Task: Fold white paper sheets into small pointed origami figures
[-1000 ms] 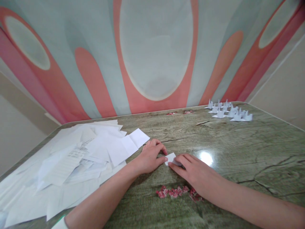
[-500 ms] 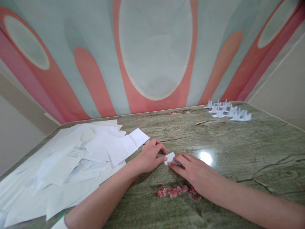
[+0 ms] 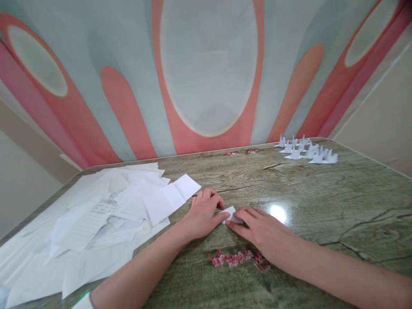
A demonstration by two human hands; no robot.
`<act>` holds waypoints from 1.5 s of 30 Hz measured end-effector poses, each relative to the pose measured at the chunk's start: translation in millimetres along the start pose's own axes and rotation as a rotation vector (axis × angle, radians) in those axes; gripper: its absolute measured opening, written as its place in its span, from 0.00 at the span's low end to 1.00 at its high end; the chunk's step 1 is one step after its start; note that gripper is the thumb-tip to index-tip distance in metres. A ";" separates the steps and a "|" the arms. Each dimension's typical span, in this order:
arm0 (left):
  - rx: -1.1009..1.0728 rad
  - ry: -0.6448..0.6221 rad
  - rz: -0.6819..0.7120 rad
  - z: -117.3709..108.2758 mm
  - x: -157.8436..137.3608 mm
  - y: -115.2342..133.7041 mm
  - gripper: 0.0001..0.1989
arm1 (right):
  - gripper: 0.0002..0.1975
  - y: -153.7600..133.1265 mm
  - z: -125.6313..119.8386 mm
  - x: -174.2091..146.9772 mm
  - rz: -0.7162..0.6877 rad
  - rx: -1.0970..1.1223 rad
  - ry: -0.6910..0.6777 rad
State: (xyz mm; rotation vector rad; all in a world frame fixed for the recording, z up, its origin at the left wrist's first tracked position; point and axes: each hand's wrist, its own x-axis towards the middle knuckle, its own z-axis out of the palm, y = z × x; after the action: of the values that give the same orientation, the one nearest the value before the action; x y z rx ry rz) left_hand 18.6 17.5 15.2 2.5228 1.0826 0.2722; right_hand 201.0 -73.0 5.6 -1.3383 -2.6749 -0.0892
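Note:
A small folded piece of white paper [image 3: 231, 210] lies on the table between my two hands. My left hand [image 3: 205, 213] rests at its left side, thumb laid on the paper's edge and fingers curled just behind it. At the right side, my right hand [image 3: 254, 223] pinches the paper between thumb and fingers. Part of the paper is covered by the fingers. Just beyond my left hand lie creased white sheets [image 3: 185, 187] at the edge of a large heap of paper [image 3: 96, 223].
Several white folded paper cranes [image 3: 309, 151] stand at the far right of the wood-patterned table [image 3: 289, 184]. Pink flower prints [image 3: 236, 258] mark the tabletop near my right forearm. A patterned wall covering [image 3: 209, 107] rises behind the table's far edge.
My left thumb has slid right, further onto the folded paper. My right hand keeps nearly the same pinch. The whole view has shifted slightly.

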 end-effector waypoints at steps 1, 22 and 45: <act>0.005 -0.002 0.005 -0.1 -1.1 0.2 0.11 | 0.19 -0.1 -0.3 0.1 0.001 0.008 0.000; -0.044 -0.101 0.018 -11.0 -3.3 -1.4 0.15 | 0.24 9.3 -16.7 -8.3 -0.001 0.165 -0.089; -0.118 -0.006 0.066 -9.2 -3.9 0.4 0.19 | 0.21 6.9 -7.3 -9.6 -0.001 0.093 0.009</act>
State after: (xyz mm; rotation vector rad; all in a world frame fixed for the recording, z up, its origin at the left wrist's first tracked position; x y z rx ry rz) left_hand 13.2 16.9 23.7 2.4555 0.9530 0.3363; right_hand 212.9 -77.3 11.2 -1.3051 -2.6376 0.0291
